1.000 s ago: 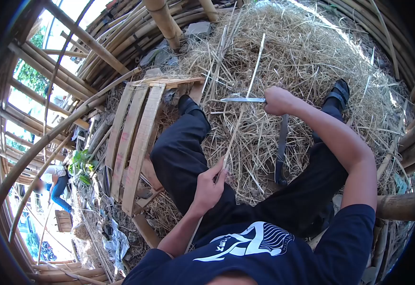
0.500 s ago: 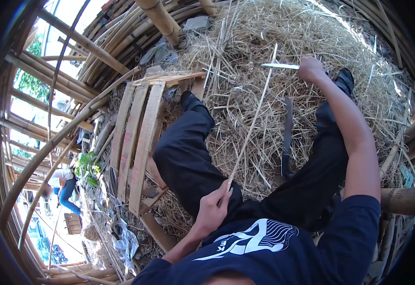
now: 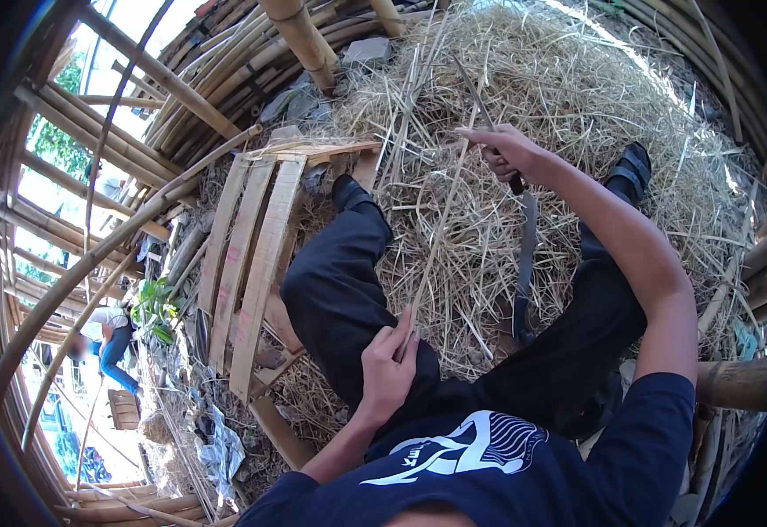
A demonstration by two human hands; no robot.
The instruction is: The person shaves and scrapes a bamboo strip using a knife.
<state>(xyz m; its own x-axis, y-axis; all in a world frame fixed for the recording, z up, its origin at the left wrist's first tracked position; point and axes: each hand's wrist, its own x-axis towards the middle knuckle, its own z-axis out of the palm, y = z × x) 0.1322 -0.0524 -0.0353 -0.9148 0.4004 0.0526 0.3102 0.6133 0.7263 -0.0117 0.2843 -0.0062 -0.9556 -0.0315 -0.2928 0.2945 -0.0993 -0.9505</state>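
Observation:
My left hand (image 3: 389, 369) pinches the lower part of a long thin bamboo strip (image 3: 438, 230) near my lap. The strip slants up and away over the straw. My right hand (image 3: 512, 155) is closed round the dark handle of a knife (image 3: 474, 90), whose blade points up and to the left. Its index finger and thumb reach toward the strip's upper part; whether they touch it I cannot tell. Between my legs a second, larger blade (image 3: 527, 246) with a dark handle lies on the straw.
A slatted wooden crate (image 3: 265, 263) stands left of my leg. Straw and shavings (image 3: 568, 97) cover the ground ahead. Bamboo poles (image 3: 300, 39) rise at the top and left. A person (image 3: 115, 342) bends over at the far left. A thick bamboo pole (image 3: 739, 382) lies at right.
My right hand has come back left and nearer from its farther reach. The knife has turned from lying across the strip to pointing up and away. My left hand still holds the strip.

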